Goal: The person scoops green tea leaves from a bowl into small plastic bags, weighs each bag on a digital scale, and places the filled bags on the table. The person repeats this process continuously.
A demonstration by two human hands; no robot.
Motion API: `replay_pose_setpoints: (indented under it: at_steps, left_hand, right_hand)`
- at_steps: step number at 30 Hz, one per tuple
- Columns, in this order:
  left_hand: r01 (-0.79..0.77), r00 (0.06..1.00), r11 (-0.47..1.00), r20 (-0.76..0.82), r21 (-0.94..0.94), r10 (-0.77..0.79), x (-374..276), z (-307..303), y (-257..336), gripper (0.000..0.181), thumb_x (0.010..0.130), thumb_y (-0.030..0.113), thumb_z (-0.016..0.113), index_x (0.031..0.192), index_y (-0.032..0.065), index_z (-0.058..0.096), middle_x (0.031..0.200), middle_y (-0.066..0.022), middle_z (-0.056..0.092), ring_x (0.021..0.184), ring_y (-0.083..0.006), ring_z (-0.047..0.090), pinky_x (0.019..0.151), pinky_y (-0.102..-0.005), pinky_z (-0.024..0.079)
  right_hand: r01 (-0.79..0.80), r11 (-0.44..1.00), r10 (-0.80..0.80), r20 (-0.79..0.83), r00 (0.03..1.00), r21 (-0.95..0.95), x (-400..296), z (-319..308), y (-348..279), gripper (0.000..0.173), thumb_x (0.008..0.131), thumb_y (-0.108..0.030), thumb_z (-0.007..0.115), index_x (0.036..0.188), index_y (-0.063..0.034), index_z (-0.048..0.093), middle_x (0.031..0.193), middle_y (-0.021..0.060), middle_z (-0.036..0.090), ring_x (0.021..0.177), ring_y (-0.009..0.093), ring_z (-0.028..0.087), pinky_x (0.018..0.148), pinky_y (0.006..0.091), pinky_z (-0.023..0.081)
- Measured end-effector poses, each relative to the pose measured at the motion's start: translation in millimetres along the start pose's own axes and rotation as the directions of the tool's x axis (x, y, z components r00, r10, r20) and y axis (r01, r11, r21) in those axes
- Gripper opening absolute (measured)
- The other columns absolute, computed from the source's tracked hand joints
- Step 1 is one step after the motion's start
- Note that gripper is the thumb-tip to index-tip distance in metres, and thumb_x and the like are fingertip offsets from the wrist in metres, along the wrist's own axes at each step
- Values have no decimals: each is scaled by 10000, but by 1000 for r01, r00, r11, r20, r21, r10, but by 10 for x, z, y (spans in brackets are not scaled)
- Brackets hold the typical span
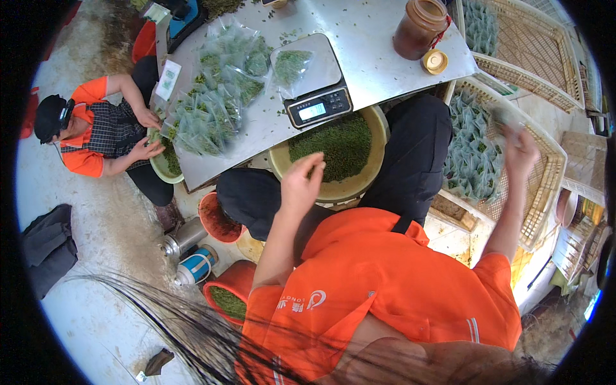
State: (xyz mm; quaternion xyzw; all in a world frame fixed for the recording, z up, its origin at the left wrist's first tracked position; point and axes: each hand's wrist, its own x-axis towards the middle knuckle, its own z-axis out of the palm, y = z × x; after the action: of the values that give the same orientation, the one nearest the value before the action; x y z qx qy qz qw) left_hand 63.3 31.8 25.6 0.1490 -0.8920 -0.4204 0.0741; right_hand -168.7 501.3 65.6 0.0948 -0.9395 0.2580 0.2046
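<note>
My left hand [302, 184], fingers loosely bent and nothing visible in them, is above the near rim of a round tub [332, 193] of small green buds or peppercorns [332, 149]. Out to the right, my right hand [520, 153] is raised over a cream plastic crate [544, 185] holding rows of filled clear bags [469, 149]. A blurred greyish thing [502, 117] is at its fingertips; whether the hand grips it cannot be told. A filled clear bag [291, 67] lies on the digital scale [317, 79], whose display is lit.
Many filled bags [216, 101] are heaped on the metal table [365, 29]. A brown jar [418, 31] stands beside a gold lid [434, 61]. Across the left corner a co-worker [110, 120] handles a green basin [166, 166]. Red buckets [226, 276] and vacuum flasks [196, 264] occupy the floor.
</note>
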Motion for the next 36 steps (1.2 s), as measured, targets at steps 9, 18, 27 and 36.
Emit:
replay_pose_setpoints:
  at_steps: [9, 18, 27, 36]
  left_hand:
    - [71, 908, 940, -368, -334, -199, 901, -10, -564, 281, 1022, 119, 703, 1259, -31, 720, 1047, -89, 778, 882, -137, 709, 851, -300, 572]
    - [263, 873, 958, -395, -111, -286, 1503, 34, -568, 314, 1001, 195, 704, 1240, -3, 751, 655, -48, 714, 542, -80, 630, 571, -286, 516]
    - [186, 769, 614, -275, -767, -576, 1262, -18, -457, 284, 987, 139, 741, 1216, -26, 711, 880, -123, 750, 725, -182, 728, 641, -285, 591]
    - [80, 829, 539, -244, -838, -503, 1218, -40, -458, 274, 994, 34, 693, 1231, -66, 598, 1119, -178, 717, 923, -233, 733, 832, -344, 636]
  right_hand:
    - [-555, 319, 851, -25, 524, -768, -2232, -457, 3587, 438, 1027, -369, 558, 1047, 14, 769, 1105, 272, 745, 998, 456, 726, 882, 544, 569]
    - [-385, 734, 678, 575, 458, -559, -2533, 103, 3105, 512, 953, -401, 657, 1203, 40, 732, 1160, 295, 733, 1104, 450, 707, 954, 527, 550]
    - [-77, 965, 108, 111, 988, -252, -682, 454, 28, 274, 950, -255, 763, 1134, -55, 794, 1212, 127, 756, 1101, 331, 716, 963, 408, 562]
    - [423, 903, -427, 54, 903, 78, -391, 1389, -1589, 82, 846, -100, 797, 907, -62, 757, 1069, 74, 756, 1099, 271, 704, 1044, 453, 525]
